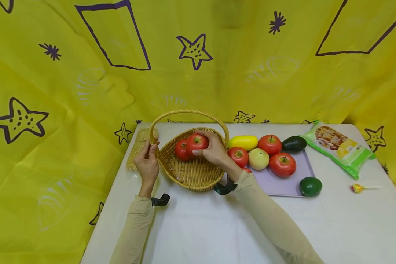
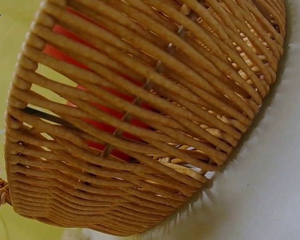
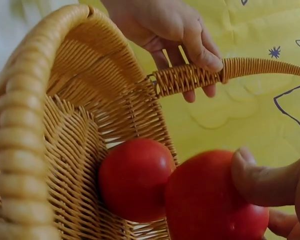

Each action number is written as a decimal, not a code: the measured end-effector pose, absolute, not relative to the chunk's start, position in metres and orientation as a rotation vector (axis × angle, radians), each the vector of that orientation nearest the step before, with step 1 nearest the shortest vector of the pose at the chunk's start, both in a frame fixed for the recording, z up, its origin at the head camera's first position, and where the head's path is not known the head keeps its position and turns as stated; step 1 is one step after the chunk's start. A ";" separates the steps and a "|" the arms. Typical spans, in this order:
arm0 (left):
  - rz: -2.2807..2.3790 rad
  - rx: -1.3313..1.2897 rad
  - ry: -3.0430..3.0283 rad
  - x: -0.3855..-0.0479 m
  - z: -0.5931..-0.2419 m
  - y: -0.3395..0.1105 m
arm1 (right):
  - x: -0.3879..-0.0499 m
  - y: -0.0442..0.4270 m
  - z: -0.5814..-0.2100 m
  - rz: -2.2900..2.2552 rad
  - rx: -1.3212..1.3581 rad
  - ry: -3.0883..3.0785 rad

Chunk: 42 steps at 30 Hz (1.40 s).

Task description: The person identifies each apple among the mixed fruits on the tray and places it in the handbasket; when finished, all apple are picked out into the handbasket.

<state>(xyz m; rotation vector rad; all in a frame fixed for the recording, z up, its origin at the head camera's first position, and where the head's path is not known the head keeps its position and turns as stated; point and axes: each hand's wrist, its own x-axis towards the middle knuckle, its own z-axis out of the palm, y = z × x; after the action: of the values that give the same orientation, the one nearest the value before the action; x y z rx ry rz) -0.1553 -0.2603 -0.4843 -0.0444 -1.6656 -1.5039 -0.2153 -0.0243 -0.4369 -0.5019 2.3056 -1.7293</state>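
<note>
A wicker basket (image 1: 191, 176) with an arched handle stands on the table, left of the tray. My left hand (image 1: 147, 163) pinches the lower left end of its handle (image 3: 190, 77) between thumb and fingers. Inside the basket lies a red apple (image 3: 135, 180). My right hand (image 1: 216, 150) grips a second red apple (image 1: 197, 144) over the basket's inside, close against the first one. From the left wrist, the basket's woven side (image 2: 140, 125) fills most of the view, with red showing through the gaps.
Right of the basket, a pale purple tray (image 1: 277, 190) bears several apples, a yellow fruit (image 1: 243, 142), a pale round fruit (image 1: 259, 159), an avocado (image 1: 294, 143) and a dark green fruit (image 1: 310, 186). Farther right are a green food packet (image 1: 340, 146) and a lollipop (image 1: 358, 188). A clear bag (image 1: 136, 150) lies behind my left hand.
</note>
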 end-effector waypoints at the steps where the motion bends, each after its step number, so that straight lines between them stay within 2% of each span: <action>1: -1.500 -0.040 -1.668 -0.156 -0.484 -0.261 | -0.217 -0.025 -0.437 -1.729 -0.485 2.320; 18: -1.467 -0.040 -1.684 -0.156 -0.482 -0.265 | -0.233 -0.036 -0.444 -1.665 -0.297 2.547; 42: -1.450 -0.067 -1.715 -0.155 -0.484 -0.264 | -0.242 -0.039 -0.453 -1.613 -0.041 2.429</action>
<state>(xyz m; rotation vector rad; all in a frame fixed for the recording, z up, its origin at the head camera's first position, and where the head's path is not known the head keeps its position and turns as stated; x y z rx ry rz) -0.1546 -0.2640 -0.4843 -0.0675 -1.7154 -1.4501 -0.2423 -0.0390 -0.4528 -0.0414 2.4294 -1.6132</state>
